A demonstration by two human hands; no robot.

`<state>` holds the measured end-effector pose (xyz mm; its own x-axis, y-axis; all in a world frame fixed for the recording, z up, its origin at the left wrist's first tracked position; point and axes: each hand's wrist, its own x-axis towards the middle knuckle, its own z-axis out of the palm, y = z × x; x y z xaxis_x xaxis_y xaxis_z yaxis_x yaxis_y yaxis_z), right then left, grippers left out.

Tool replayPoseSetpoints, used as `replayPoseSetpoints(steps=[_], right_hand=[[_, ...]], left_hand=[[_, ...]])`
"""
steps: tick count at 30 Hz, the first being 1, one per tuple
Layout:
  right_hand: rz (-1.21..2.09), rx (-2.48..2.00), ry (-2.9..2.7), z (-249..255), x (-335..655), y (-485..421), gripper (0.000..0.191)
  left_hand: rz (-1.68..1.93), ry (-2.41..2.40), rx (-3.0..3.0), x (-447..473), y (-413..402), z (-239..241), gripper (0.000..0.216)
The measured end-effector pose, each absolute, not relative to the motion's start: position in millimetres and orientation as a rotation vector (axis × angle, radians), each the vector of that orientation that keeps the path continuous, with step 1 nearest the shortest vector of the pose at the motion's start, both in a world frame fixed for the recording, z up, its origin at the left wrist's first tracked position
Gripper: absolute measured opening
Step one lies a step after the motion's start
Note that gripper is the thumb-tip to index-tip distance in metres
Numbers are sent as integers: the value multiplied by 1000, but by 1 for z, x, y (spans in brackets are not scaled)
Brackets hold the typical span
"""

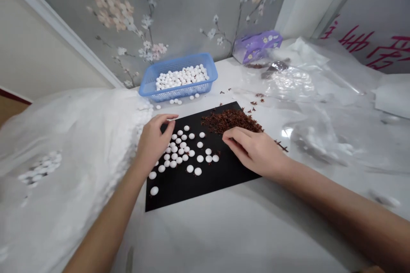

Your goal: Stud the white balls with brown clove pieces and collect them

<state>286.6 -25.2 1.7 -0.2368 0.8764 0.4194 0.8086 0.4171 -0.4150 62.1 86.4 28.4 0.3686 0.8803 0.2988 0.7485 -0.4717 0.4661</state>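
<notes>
My left hand (155, 137) is over the left edge of a black mat (179, 192), thumb and forefinger apart, beside a group of small white balls (174, 156). Its other fingers are partly hidden. Small brown bits show under some of the balls. Over the mat's right side, my right hand (261, 151) has thumb and fingertips pressed together at the near edge of a pile of small reddish-brown pieces (229, 119). Whatever is in that pinch is too small or hidden to make out.
Behind the mat stands a blue plastic basket (145, 87) of white balls, with several loose balls in front. A large clear bag (96, 136) holding white balls lies at left. Clear plastic bags (294, 83) and a purple packet (261, 46) are at the right.
</notes>
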Motion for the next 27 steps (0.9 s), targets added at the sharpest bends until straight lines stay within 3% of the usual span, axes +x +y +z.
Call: replayPoseSetpoints(steps=[15,21,27], right_hand=[[106,-1413,-2049,4,283,-23,19],[157,-1341,-1892,11,284,-27,12],[324,-1241,-1714,8,275,-36,7]], left_hand=[[527,1654,2697,99,157,15,25],[974,1247,2237,112,73,28,22],[877,1065,1898,110,-21,19,13]])
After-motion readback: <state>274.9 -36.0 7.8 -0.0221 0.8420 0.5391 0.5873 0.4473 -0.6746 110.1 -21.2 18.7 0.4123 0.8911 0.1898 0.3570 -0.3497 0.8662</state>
